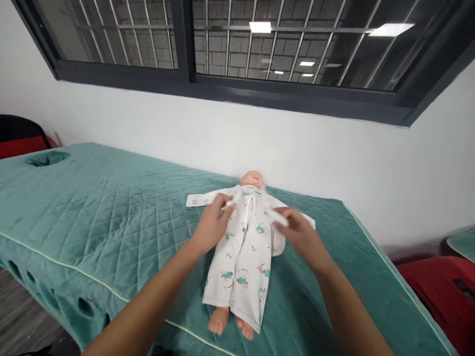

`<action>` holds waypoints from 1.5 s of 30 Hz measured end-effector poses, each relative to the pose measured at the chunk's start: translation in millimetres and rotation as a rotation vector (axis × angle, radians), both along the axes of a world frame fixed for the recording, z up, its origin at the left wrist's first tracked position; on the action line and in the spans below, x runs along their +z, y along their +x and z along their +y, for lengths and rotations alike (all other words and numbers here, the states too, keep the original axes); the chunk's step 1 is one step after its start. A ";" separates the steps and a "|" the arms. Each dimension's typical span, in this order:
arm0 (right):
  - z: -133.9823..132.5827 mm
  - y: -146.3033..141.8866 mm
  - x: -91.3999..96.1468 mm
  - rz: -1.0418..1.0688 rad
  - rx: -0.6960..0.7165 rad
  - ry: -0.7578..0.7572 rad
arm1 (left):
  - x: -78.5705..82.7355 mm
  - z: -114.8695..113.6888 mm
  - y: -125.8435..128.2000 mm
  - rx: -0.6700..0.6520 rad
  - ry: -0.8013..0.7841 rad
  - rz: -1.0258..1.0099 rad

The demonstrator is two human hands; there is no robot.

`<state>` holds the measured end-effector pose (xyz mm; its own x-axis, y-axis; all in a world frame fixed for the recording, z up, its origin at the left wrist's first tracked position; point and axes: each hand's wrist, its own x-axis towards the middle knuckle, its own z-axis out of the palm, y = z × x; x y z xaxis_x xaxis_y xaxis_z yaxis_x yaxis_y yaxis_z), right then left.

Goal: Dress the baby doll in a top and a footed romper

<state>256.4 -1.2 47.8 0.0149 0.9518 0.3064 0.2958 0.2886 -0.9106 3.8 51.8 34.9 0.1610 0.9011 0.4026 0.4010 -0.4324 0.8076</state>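
Note:
A baby doll [252,179] lies on its back, head toward the wall and bare feet [218,320] toward me. It wears a white romper [243,257] printed with small cartoon animals, the sleeves spread to both sides and a narrow gap down the chest. My left hand [213,225] is closed, its fingertips pinching white cloth of the romper by the chest on the left. On the other side my right hand [300,236] pinches a white flap [277,217] of the same romper, lifted and slightly blurred.
A green quilted cover [122,222] drapes the bed, with a round hole [48,158] at its far left. Behind stands a white wall [166,128] under a barred window [237,44]. Red objects [441,296] are at the right, and a red-and-black one [22,138] at the left.

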 end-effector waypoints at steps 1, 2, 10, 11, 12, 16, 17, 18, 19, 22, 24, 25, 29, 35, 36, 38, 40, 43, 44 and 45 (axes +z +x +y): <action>-3.8 -7.8 5.5 -0.126 0.163 -0.076 | 5.6 -5.3 2.6 -0.190 -0.030 0.066; -6.2 -12.6 9.1 -0.193 0.254 -0.134 | 8.6 -7.9 3.6 -0.334 -0.068 0.097; 73.8 -17.0 -2.1 -0.088 -0.284 -0.150 | -16.2 74.9 28.1 0.051 -0.212 -0.092; 90.8 -21.6 -5.3 -0.144 -0.344 -0.131 | -15.8 88.5 37.5 0.029 -0.202 -0.080; 106.0 -26.8 -8.5 -0.202 -0.400 -0.112 | -13.7 100.3 47.0 -0.009 -0.183 -0.089; 136.7 -45.1 -20.1 -0.277 -0.493 -0.146 | -0.4 128.7 72.6 -0.157 -0.202 -0.184; 137.1 -47.5 -22.3 -0.267 -0.492 -0.173 | 0.9 132.1 74.8 -0.163 -0.213 -0.183; 135.8 -49.0 -24.0 -0.257 -0.485 -0.201 | 0.8 134.6 75.7 -0.158 -0.220 -0.166; 133.7 -49.7 -25.2 -0.252 -0.477 -0.228 | -0.7 136.2 75.7 -0.143 -0.220 -0.139; 130.3 -49.0 -25.4 -0.292 -0.474 -0.260 | -8.5 138.2 74.0 -0.090 -0.186 -0.049; 132.3 -48.4 -24.1 -0.345 -0.481 -0.253 | -12.4 138.2 73.2 -0.068 -0.167 0.002; 134.0 -48.3 -23.5 -0.360 -0.484 -0.256 | -13.3 138.1 73.0 -0.067 -0.176 0.011; 139.1 -47.0 -23.8 -0.322 -0.487 -0.280 | -13.5 137.5 71.9 -0.099 -0.249 -0.024; 138.7 -41.7 -27.2 -0.152 -0.421 -0.157 | -18.4 140.2 72.8 -0.100 -0.172 -0.130; 138.6 -41.1 -27.3 -0.077 -0.399 -0.141 | -19.7 141.0 73.6 -0.091 -0.160 -0.179; 138.7 -40.3 -27.4 0.062 -0.366 -0.111 | -21.6 141.9 75.4 -0.091 -0.141 -0.247; 139.2 -40.0 -28.0 0.140 -0.344 -0.075 | -22.0 141.7 76.7 -0.110 -0.144 -0.261; 141.2 -39.1 -30.7 0.157 -0.273 -0.030 | -20.0 139.8 76.7 -0.144 -0.175 -0.248; 142.0 -38.6 -32.0 0.145 -0.252 -0.021 | -19.1 139.0 76.3 -0.150 -0.183 -0.243; 142.8 -38.1 -33.3 0.128 -0.242 -0.016 | -18.3 138.3 75.8 -0.154 -0.190 -0.235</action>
